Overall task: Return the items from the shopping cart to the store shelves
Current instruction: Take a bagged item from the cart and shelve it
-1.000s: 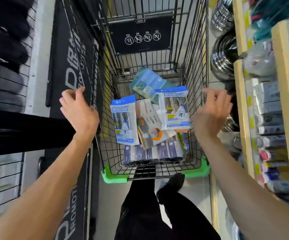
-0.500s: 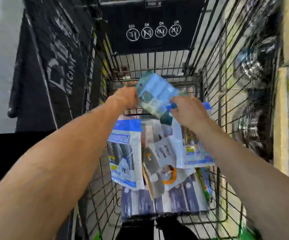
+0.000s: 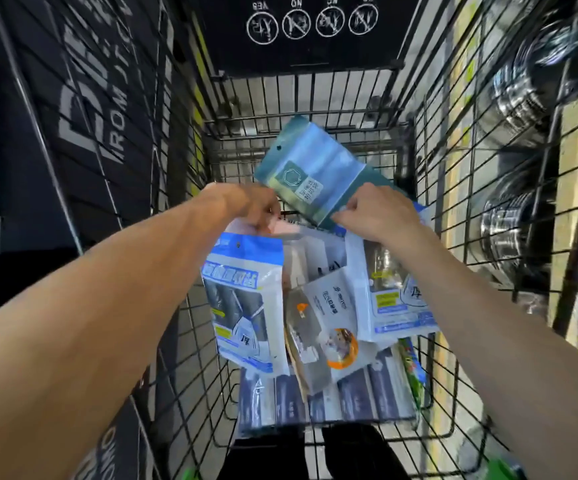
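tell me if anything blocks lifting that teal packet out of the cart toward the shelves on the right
Nothing visible blocks it. The teal packet is tilted up above the other packets, with the right hand on its lower edge and the left hand beside it. Only the cart's right wire wall stands between it and the shelves, so it must go up over that wall.

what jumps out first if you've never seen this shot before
A teal packet held up at the middle of the view, the right hand pinching its lower edge. The left hand grips a blue-and-white packet just below it. Both hang over a wire cart strewn with more packets.
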Demonstrator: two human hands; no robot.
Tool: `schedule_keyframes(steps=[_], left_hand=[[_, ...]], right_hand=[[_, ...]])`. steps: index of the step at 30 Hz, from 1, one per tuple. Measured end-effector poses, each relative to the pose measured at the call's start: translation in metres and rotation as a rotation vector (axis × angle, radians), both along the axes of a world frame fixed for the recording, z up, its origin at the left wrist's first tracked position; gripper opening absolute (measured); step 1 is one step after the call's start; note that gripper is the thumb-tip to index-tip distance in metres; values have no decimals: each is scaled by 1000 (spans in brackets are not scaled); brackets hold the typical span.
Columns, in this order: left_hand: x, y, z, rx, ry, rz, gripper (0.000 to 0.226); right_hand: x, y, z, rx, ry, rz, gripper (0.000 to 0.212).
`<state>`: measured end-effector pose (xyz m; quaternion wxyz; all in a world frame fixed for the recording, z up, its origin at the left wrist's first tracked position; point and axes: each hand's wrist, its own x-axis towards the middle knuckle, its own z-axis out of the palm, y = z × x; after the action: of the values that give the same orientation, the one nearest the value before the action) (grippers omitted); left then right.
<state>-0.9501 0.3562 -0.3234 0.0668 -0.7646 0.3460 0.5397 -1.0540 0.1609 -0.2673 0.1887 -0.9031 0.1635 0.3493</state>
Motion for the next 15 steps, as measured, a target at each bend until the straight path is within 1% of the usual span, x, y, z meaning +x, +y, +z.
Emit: schedule_keyframes(steps=[2, 3, 5, 8, 10, 12, 14, 15], left_hand=[[10, -7, 19, -43, -59, 34, 38], [18, -11, 31, -74, -115, -6, 42], [36, -23, 61, -127, -209, -55, 43], [58, -44, 114, -139, -310, -105, 41], [69, -54, 160, -124, -381, -127, 42], [80, -59, 207, -106, -435, -164, 40], [93, -57, 250, -118, -416, -160, 34], [98, -57, 271, -132, -392, -157, 32]], right_hand=[[-9, -4, 0, -3, -131, -112, 23], [-13, -5, 0, -10, -233, -179, 18], [-18, -6, 5, 21, -432, -333, 19], [-22, -6, 16, 224, -611, -660, 26], [-24, -8, 29, 314, -644, -817, 34], [-30, -10, 50, 354, -644, -871, 43], [-34, -7, 66, 361, -602, -885, 53], [-38, -5, 76, 380, -575, -932, 59]])
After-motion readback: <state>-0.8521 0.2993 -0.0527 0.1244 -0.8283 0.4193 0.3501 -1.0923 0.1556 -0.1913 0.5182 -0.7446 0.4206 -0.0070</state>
